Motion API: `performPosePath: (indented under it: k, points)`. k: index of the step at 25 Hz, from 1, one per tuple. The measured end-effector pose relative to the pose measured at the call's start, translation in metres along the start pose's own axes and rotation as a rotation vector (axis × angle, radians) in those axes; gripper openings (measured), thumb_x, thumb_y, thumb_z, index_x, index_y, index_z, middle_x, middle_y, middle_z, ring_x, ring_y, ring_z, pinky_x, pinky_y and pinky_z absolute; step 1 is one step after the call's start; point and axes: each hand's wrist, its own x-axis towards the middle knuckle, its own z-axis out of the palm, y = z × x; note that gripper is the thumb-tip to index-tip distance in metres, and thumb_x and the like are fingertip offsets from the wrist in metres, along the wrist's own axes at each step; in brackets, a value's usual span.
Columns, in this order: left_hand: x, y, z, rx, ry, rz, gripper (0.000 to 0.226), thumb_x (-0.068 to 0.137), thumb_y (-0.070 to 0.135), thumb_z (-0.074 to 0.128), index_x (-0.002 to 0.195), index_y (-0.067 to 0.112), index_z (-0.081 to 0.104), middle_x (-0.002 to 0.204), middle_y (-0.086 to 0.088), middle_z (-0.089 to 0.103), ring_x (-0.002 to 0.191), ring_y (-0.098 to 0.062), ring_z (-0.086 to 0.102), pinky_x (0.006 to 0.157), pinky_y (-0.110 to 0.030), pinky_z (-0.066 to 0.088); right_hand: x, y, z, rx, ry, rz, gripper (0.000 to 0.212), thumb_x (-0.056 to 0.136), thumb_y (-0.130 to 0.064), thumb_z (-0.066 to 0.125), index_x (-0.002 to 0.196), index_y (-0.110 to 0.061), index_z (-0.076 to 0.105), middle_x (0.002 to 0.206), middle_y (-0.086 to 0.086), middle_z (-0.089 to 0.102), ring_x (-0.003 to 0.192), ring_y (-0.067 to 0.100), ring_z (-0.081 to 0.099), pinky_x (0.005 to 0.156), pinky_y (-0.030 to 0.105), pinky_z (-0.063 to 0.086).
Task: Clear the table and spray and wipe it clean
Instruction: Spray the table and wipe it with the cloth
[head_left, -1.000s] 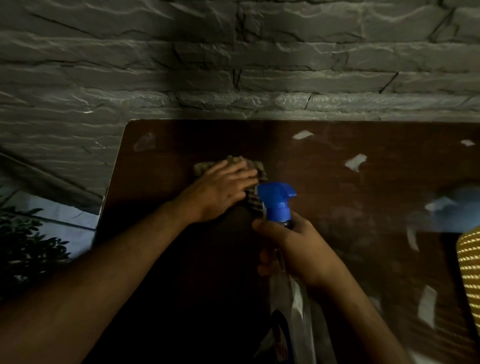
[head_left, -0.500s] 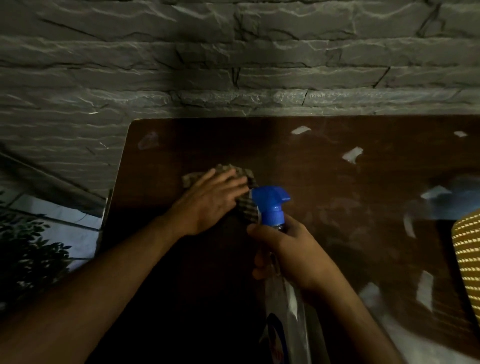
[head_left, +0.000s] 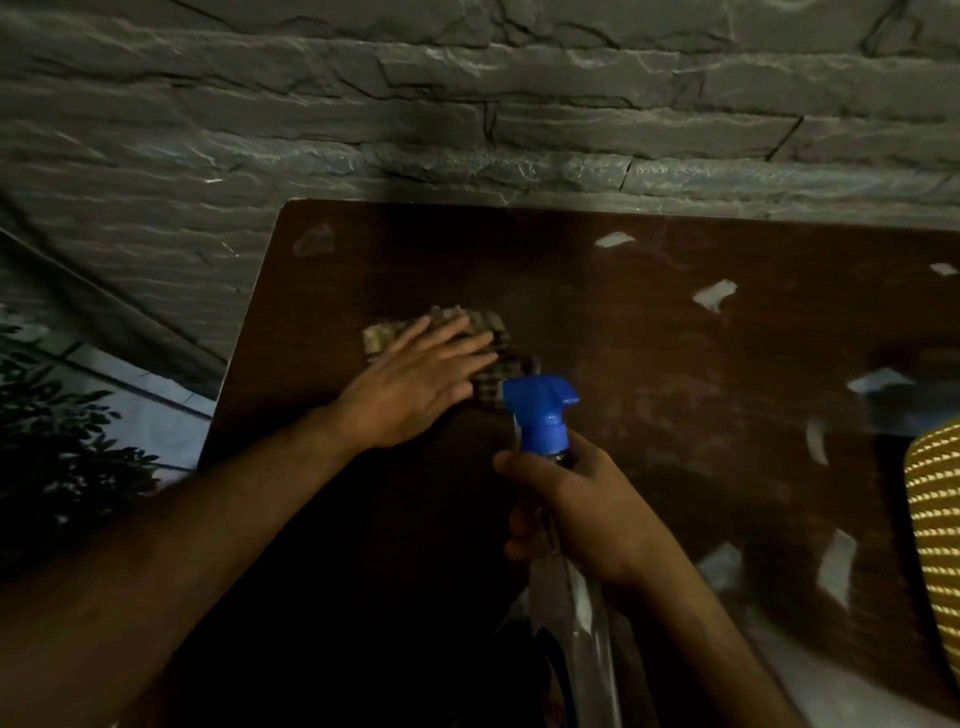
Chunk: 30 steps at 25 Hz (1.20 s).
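At the left side of the dark brown table, the left hand is pressing a checked cloth flat, fingers lying straight and together on top of it. Being soft and limp, the cloth is likely bunching unless a spread palm is pinning it. Just right of it, the right hand is gripping the neck of a clear spray bottle under its blue trigger head, fingers curled round it. That rigid neck is looking like the surest hold; the smooth body may be slippery. Pale paper scraps are lying scattered farther right.
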Motion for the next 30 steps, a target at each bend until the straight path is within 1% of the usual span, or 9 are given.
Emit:
performPosePath:
  k: [1, 4, 7, 11, 15, 18, 22, 25, 30]
  points:
    - [-0.005, 0.003, -0.002, -0.016, 0.004, 0.029, 0.05, 0.1, 0.045, 0.024, 0.147, 0.031, 0.032, 0.157, 0.013, 0.018, 0.147, -0.007, 0.001, 0.118, -0.034, -0.005, -0.003, 0.001, 0.0, -0.002, -0.007, 0.005, 0.031, 0.086, -0.019, 0.07, 0.114, -0.016, 0.056, 0.075, 0.009, 0.058, 0.062, 0.022, 0.058, 0.063, 0.041, 0.057]
    - [-0.007, -0.001, -0.003, 0.052, 0.087, -0.311, 0.048, 0.101, 0.041, 0.023, 0.146, 0.027, 0.035, 0.159, 0.007, 0.019, 0.148, -0.012, 0.003, 0.119, -0.041, -0.002, -0.005, 0.009, 0.001, -0.018, -0.044, -0.009, 0.032, 0.086, -0.02, 0.069, 0.114, -0.016, 0.056, 0.072, 0.01, 0.058, 0.06, 0.023, 0.057, 0.062, 0.041, 0.056]
    - [-0.02, 0.036, 0.012, 0.095, -0.017, 0.034, 0.049, 0.1, 0.042, 0.023, 0.145, 0.031, 0.034, 0.157, 0.014, 0.015, 0.148, -0.012, 0.002, 0.118, -0.04, -0.003, -0.01, 0.014, 0.0, -0.046, -0.04, -0.041, 0.028, 0.087, -0.016, 0.068, 0.112, -0.01, 0.056, 0.066, 0.012, 0.055, 0.056, 0.026, 0.055, 0.058, 0.041, 0.054]
    - [-0.004, 0.027, -0.003, -0.054, 0.119, -0.47, 0.048, 0.102, 0.04, 0.025, 0.146, 0.025, 0.035, 0.158, 0.008, 0.021, 0.148, -0.012, 0.004, 0.119, -0.042, -0.002, -0.02, 0.024, -0.001, -0.113, -0.071, -0.021, 0.03, 0.087, -0.02, 0.068, 0.113, -0.011, 0.055, 0.068, 0.016, 0.057, 0.06, 0.032, 0.056, 0.055, 0.037, 0.053]
    - [-0.042, 0.034, 0.011, -0.025, 0.057, -0.086, 0.048, 0.1, 0.041, 0.026, 0.146, 0.028, 0.033, 0.157, 0.011, 0.021, 0.147, -0.008, 0.004, 0.118, -0.034, -0.007, -0.032, 0.03, -0.007, -0.139, -0.085, -0.027, 0.026, 0.088, -0.018, 0.066, 0.111, -0.01, 0.058, 0.07, 0.017, 0.057, 0.059, 0.031, 0.057, 0.054, 0.035, 0.052]
    - [-0.053, 0.002, -0.003, -0.053, 0.183, -0.477, 0.049, 0.101, 0.039, 0.026, 0.146, 0.021, 0.036, 0.157, 0.001, 0.027, 0.148, -0.017, 0.008, 0.118, -0.042, -0.002, -0.039, 0.036, -0.007, -0.157, -0.115, -0.035, 0.024, 0.089, -0.018, 0.066, 0.108, -0.01, 0.056, 0.069, 0.018, 0.057, 0.06, 0.032, 0.057, 0.055, 0.034, 0.052]
    - [-0.055, 0.043, 0.014, -0.041, 0.088, -0.096, 0.049, 0.1, 0.044, 0.024, 0.144, 0.03, 0.037, 0.155, 0.012, 0.025, 0.147, -0.008, 0.007, 0.12, -0.041, 0.0, -0.035, 0.043, 0.0, -0.136, -0.108, -0.025, 0.023, 0.089, -0.018, 0.065, 0.108, -0.008, 0.056, 0.067, 0.019, 0.058, 0.059, 0.034, 0.057, 0.058, 0.038, 0.05]
    - [-0.033, 0.021, 0.001, -0.055, 0.145, -0.454, 0.046, 0.103, 0.038, 0.028, 0.146, 0.026, 0.035, 0.158, 0.008, 0.022, 0.147, -0.011, 0.005, 0.119, -0.042, -0.001, -0.034, 0.051, 0.007, -0.144, -0.129, -0.017, 0.026, 0.088, -0.021, 0.066, 0.11, -0.014, 0.055, 0.065, 0.015, 0.059, 0.058, 0.032, 0.058, 0.059, 0.038, 0.051]
    - [-0.031, 0.034, 0.007, -0.103, 0.068, -0.195, 0.044, 0.102, 0.036, 0.029, 0.146, 0.031, 0.033, 0.157, 0.013, 0.022, 0.147, -0.007, 0.004, 0.119, -0.039, -0.001, -0.034, 0.056, 0.016, -0.116, -0.075, 0.023, 0.022, 0.086, -0.018, 0.068, 0.105, -0.012, 0.058, 0.069, 0.01, 0.058, 0.06, 0.024, 0.058, 0.06, 0.037, 0.057]
